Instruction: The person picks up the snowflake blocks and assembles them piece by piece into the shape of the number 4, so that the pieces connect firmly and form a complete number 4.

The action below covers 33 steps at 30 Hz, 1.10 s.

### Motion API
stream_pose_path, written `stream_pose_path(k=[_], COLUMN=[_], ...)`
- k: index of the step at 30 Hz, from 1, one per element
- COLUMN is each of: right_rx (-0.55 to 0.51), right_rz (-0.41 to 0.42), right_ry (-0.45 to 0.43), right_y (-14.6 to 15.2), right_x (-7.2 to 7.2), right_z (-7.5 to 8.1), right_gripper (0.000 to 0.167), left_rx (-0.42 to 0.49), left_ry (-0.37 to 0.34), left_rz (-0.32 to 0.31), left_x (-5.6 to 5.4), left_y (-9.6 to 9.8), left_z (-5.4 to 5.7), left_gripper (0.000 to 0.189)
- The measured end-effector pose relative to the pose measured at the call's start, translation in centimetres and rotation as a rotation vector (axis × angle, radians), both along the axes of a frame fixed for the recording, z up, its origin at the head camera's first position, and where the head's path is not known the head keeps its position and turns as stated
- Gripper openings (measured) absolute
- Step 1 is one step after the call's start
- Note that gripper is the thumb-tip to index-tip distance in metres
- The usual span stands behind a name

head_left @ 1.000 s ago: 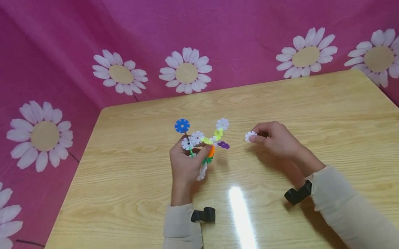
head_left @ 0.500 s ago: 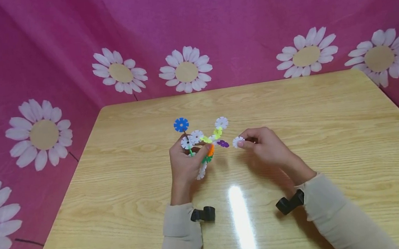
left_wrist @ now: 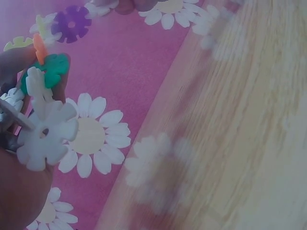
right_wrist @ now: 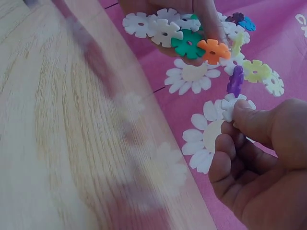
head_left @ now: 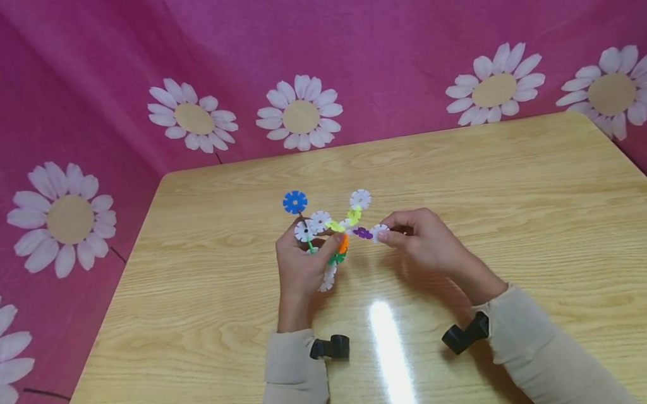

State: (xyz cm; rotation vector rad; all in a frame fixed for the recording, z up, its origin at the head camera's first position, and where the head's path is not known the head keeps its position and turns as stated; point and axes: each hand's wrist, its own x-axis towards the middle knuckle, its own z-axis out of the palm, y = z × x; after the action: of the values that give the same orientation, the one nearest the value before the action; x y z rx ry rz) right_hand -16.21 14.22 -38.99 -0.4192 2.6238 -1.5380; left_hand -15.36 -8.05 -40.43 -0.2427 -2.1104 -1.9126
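Observation:
My left hand [head_left: 301,270] grips a cluster of linked notched plastic building discs, its thumb near an orange disc [right_wrist: 214,51] and a green disc [right_wrist: 187,44]. A blue disc [head_left: 295,202] tops one branch of the cluster; a white disc and a yellow disc [head_left: 354,215] form another. Between thumb and fingers, my right hand [head_left: 438,247] pinches a loose-edged white disc [right_wrist: 230,106]. That disc meets the purple disc [right_wrist: 235,81] at the cluster's right end; whether their slots interlock I cannot tell. Parts of the cluster are hidden behind the left hand.
Both hands are above a wooden table [head_left: 218,235] with a bright light reflection [head_left: 391,355] near the front. A pink curtain [head_left: 379,45] printed with large white daisies hangs behind the table and along its left. Black wrist cameras [head_left: 330,347] sit at the sleeves.
My right hand has moved left with its white disc, closing the gap to the purple disc until the two meet. The left hand and its cluster have stayed nearly still.

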Motion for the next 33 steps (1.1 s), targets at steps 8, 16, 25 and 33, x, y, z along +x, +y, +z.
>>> stream_pose_path(k=[8,16,25,33], right_rx=[-0.076,-0.174,-0.202,-0.324], right_rz=[-0.029,-0.039,-0.051,-0.118], right_ry=[-0.015,-0.039,-0.05,-0.046], right_y=[-0.1,-0.5,-0.7,-1.5], right_x=[0.1,0.5,0.7,1.4], right_z=[-0.5,-1.1,-1.6,-2.4], right_gripper=[0.013,0.01,0.011,0.011], left_rx=[0.006,-0.001,-0.005,-0.002], left_ry=[-0.012,-0.043,-0.052,-0.08], left_rz=[-0.005,-0.009,-0.02,-0.009], left_x=[0.1,0.2,0.2,0.2], left_y=[0.2,0.4,0.3,0.3], left_z=[-0.1,-0.1,0.1,0.2], left_gripper=[0.023,0.021,0.02,0.019])
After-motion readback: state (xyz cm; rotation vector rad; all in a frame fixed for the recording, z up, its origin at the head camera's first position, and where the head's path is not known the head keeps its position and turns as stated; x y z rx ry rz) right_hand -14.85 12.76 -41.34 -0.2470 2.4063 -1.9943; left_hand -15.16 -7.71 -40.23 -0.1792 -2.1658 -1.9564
